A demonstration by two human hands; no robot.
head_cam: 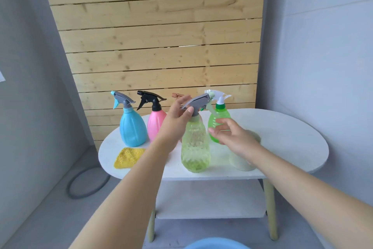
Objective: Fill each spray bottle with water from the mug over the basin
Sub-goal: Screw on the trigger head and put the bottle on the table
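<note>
Five spray bottles at least on the white table (282,137); a fifth, brownish head shows behind the left hand (177,115). Left hand pinches the grey trigger head (196,102) of the yellow-green bottle (194,145), thumb and fingers clamped on it. Right hand (232,136) hovers beside the body, fingers spread, holding nothing. Bottle stands upright near the front edge, long axis vertical, nozzle pointing right and away. Step looks like unscrewing the head; next needs the right hand to steady the body. Mug (242,160) sits partly hidden under the right wrist. Basin (214,244) lies below, at the frame's bottom edge.
</note>
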